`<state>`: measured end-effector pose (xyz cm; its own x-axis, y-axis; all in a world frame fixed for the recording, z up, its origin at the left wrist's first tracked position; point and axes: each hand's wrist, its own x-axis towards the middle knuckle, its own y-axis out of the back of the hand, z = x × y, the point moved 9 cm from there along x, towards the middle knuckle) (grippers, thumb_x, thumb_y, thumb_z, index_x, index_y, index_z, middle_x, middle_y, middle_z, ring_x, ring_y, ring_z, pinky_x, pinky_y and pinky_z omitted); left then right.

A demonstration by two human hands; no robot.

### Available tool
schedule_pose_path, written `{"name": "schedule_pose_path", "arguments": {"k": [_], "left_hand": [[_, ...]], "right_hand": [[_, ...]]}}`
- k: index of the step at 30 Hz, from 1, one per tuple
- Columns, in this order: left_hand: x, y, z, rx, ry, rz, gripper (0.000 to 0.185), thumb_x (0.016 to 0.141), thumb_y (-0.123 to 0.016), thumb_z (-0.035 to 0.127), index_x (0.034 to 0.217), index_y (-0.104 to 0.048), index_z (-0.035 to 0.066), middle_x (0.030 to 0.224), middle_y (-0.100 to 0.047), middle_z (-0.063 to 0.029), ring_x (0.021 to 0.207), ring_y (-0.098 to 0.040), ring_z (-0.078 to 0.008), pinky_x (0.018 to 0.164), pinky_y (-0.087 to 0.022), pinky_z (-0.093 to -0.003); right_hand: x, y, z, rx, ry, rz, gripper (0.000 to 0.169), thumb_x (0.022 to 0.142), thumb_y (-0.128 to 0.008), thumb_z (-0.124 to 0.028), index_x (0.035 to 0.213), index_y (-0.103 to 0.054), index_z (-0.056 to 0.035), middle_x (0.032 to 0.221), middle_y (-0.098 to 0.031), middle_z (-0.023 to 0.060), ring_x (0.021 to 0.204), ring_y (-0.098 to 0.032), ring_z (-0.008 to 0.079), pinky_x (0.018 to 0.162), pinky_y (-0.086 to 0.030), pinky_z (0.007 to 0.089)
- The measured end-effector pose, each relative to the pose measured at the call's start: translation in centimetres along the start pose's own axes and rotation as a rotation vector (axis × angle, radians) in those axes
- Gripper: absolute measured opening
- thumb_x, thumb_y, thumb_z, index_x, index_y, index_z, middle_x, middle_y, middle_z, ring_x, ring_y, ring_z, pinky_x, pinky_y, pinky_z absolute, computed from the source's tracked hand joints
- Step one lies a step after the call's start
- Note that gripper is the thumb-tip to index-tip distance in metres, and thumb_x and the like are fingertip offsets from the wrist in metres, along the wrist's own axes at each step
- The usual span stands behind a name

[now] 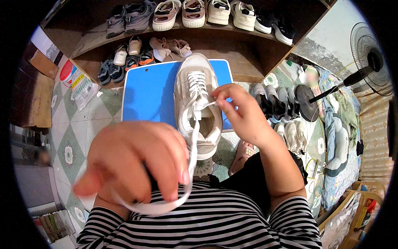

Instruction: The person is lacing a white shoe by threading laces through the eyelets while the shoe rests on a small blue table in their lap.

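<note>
A beige-white sneaker (200, 124) stands before me, its toe pointing away and its opening toward me. White shoelace (197, 81) is threaded through its eyelets. My right hand (244, 113) is at the shoe's right side, pinching a short stretch of lace between thumb and fingertips. Close to the camera, my left hand (136, 158) is raised with bent fingers and its thumb out to the left. A long lace end (193, 149) runs from the shoe past the left fingertips and curves below them, blurred. Whether those fingers grip it is unclear.
Under the sneaker is a blue board (149, 93) with a white rim. Behind it, a wooden shoe rack (217, 46) holds several pairs. More shoes (275, 102) stand on the tiled floor at right, near a black fan (370, 62). A slipper (242, 155) shows near my leg.
</note>
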<state>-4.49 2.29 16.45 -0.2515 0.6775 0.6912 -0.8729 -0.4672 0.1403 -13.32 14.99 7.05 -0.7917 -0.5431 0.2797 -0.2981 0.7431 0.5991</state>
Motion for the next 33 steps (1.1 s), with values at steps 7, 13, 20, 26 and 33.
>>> {"name": "schedule_pose_path", "arguments": {"k": [7,13,20,26,33], "left_hand": [[-5.4,4.9,-7.6,1.168,0.658,0.551,0.020,0.075,-0.066,0.000,0.093,-0.061,0.005,0.114,-0.059,-0.0112,0.107,-0.056,-0.0296,0.092,-0.044,-0.0372],[-4.4,3.8,-7.6,1.409,0.614,0.507,0.022,0.071,-0.066,0.002,0.091,-0.062,0.009,0.116,-0.057,-0.0085,0.108,-0.054,-0.0321,0.088,-0.046,-0.0393],[-4.5,4.0,-8.4,1.385,0.599,0.562,0.012,0.076,-0.062,0.004,0.086,-0.055,0.006,0.109,-0.060,-0.0090,0.099,-0.058,-0.0311,0.079,-0.048,-0.0397],[-5.2,4.2,-8.1,1.324,0.514,0.646,0.017,0.077,-0.061,0.002,0.088,-0.048,0.004,0.107,-0.061,-0.0118,0.095,-0.059,-0.0334,0.080,-0.048,-0.0399],[-5.9,4.5,-8.1,1.054,0.365,0.645,0.019,0.079,-0.061,-0.005,0.089,-0.048,0.004,0.101,-0.060,-0.0129,0.093,-0.059,-0.0274,0.085,-0.047,-0.0380]], "right_hand": [[-2.6,2.5,-6.1,0.939,0.249,-0.226,0.014,0.093,-0.058,-0.016,0.092,-0.058,-0.0016,0.095,-0.063,0.0119,0.086,-0.059,0.0202,0.077,-0.047,0.0336],[-1.4,1.0,-3.9,0.529,0.128,-0.268,0.020,0.090,-0.058,-0.013,0.078,-0.065,0.0019,0.086,-0.067,0.0145,0.081,-0.063,0.0252,0.075,-0.049,0.0354],[0.2,-0.6,-2.6,-0.219,0.254,0.066,0.029,0.073,-0.070,-0.007,0.101,-0.063,-0.0078,0.113,-0.058,0.0128,0.101,-0.058,0.0323,0.084,-0.049,0.0384],[1.2,-1.5,-2.6,-0.373,0.211,0.195,0.024,0.071,-0.068,-0.006,0.093,-0.058,-0.0073,0.099,-0.063,0.0085,0.082,-0.063,0.0296,0.070,-0.053,0.0358],[0.8,1.4,1.0,0.501,0.090,0.529,0.014,0.090,-0.053,0.001,0.101,-0.044,-0.0034,0.080,-0.059,0.0104,0.070,-0.064,0.0184,0.064,-0.053,0.0283]]}}
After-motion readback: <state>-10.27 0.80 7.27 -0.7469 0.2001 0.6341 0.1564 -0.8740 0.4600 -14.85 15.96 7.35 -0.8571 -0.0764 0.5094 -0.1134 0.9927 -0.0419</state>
